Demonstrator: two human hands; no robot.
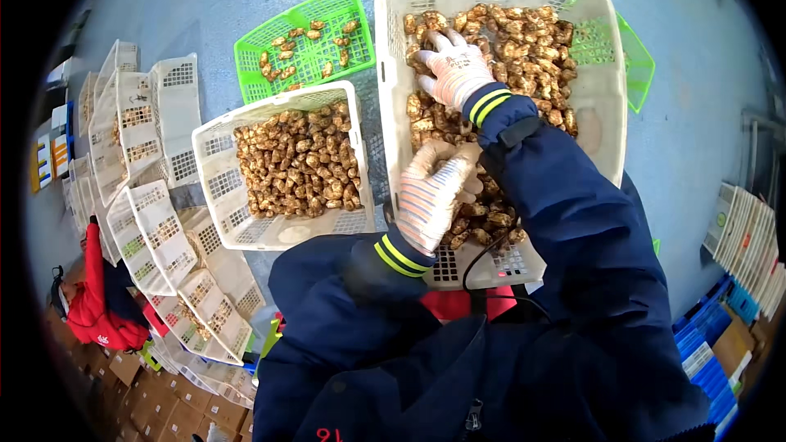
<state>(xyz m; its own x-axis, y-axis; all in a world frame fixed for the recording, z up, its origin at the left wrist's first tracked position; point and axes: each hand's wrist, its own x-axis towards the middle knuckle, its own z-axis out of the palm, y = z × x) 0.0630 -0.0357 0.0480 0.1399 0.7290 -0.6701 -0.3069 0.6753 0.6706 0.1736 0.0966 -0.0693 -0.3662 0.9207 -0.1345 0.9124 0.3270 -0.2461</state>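
A large white plastic crate (607,135) in front of me holds a heap of small, knobby brown-and-cream pieces (536,57), like tubers or mushrooms; their exact kind is unclear. My right hand (458,69), in a pale glove, reaches over the heap at the crate's left side, fingers spread and touching the pieces. Nearer to me, my left hand (435,190), in a striped glove, is over the crate's left wall. Its fingers curl in toward the thumb, and whatever lies between them is hidden.
Left of it stands a smaller white crate (282,237) filled with similar pieces. Behind that, a green basket (307,41) holds scattered ones. Stacked white crates (139,127) and a person in red (102,311) are at the far left. A black cable (468,274) hangs near my waist.
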